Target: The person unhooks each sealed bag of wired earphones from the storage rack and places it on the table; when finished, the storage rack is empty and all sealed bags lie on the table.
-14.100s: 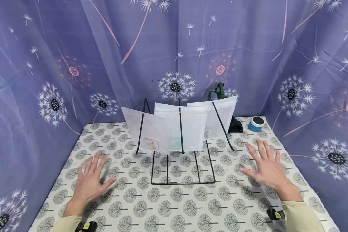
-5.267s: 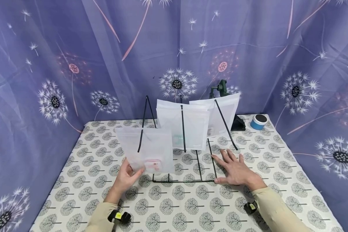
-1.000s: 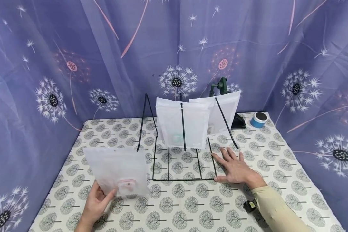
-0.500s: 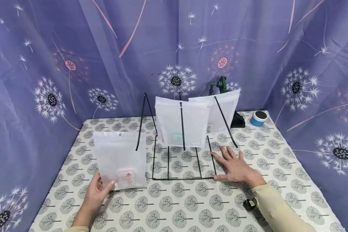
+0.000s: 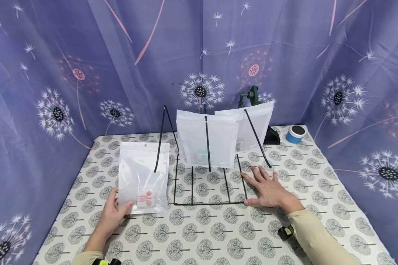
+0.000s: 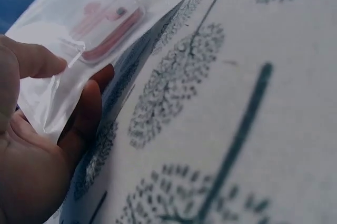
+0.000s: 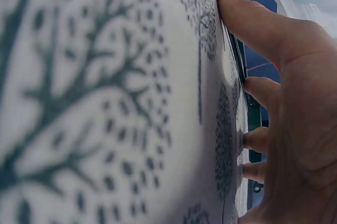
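My left hand (image 5: 109,215) pinches the lower left corner of a white zip bag (image 5: 132,169), thumb in front and fingers behind. Through the bag shows a pair of pink earphones (image 5: 148,202) in a clear case; the left wrist view shows the same case (image 6: 108,26) beyond the thumb. Near the bag's top edge is a small hang hole. The left hook (image 5: 160,143) of a black wire display rack (image 5: 202,203) overlaps the bag's right side in the head view. My right hand (image 5: 268,191) lies spread on the cloth, thumb and forefinger at the right side of the rack's base.
White bags hang on the middle hook (image 5: 208,143), front one (image 5: 192,140) with something greenish inside, and on the right hook (image 5: 257,138). Behind stands a dark green clamp-like stand (image 5: 251,96). A blue tub (image 5: 295,135) sits back right. Purple curtain (image 5: 146,92) encloses the tree-print tablecloth (image 5: 192,239).
The earphone bag, on the left hook 14 seconds ago, is now in my left hand. Over the last second it rises rightward towards that hook and turns flatter to view. My right hand stays put.
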`<state>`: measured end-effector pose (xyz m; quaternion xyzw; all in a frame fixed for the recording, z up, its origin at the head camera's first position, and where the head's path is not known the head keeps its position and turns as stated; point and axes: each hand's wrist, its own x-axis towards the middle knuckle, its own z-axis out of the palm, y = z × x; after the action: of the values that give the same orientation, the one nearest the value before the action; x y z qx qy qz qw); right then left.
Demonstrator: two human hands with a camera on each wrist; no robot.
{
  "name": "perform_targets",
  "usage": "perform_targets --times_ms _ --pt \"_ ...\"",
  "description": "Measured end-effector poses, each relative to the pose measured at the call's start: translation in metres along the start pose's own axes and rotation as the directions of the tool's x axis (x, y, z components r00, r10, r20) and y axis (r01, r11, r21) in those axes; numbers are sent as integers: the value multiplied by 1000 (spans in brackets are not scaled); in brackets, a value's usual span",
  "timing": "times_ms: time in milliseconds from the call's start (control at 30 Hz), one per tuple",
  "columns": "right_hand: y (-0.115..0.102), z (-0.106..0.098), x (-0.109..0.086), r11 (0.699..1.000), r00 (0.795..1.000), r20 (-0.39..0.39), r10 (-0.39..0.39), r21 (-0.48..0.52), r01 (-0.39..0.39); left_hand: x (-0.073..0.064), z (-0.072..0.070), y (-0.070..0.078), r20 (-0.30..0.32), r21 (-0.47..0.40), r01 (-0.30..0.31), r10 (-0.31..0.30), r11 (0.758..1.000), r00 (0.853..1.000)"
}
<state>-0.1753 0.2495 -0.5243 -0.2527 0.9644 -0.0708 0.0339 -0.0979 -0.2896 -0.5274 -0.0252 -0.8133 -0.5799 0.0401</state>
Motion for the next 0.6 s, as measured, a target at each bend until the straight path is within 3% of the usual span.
perform_targets --times_ms 233,400,600 --pt "0 0 0 1000 1000 7 6 6 -6 9 2 4 7 11 81 -81 997 997" --pt "0 0 0 1000 1000 12 11 7 -11 16 4 7 5 53 172 -172 984 985" --pt "-1 -2 0 1000 1000 14 12 12 -12 22 7 13 -3 111 229 -230 967 973"
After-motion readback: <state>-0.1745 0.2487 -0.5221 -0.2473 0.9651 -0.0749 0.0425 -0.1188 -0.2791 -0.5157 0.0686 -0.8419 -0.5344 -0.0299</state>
